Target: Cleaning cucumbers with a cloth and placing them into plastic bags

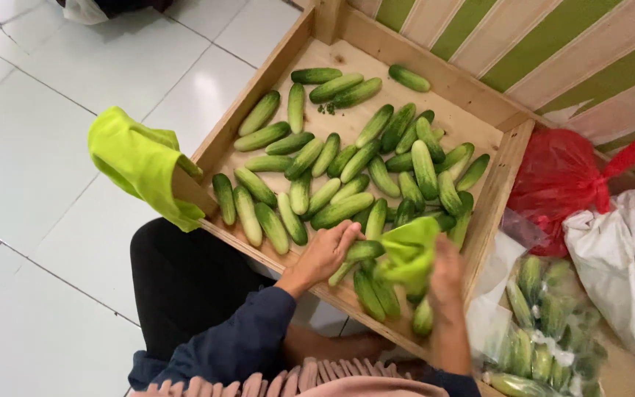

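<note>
My left hand (pixel 326 254) grips a green cucumber (pixel 353 259) over the near edge of a shallow wooden crate (pixel 497 198). My right hand (pixel 446 272) is closed on a lime-green cloth (pixel 408 254) pressed against that cucumber. Several more cucumbers (pixel 347 165) lie spread across the crate floor, some in a rough row at the near left.
A second lime-green cloth (pixel 141 163) hangs over the crate's left corner. To the right sit a red plastic bag (pixel 558 180), a white sack (pixel 626 261) and a clear bag of cucumbers (pixel 545 323). White tiled floor (pixel 38 147) lies to the left. A green-striped wall (pixel 538 44) stands behind.
</note>
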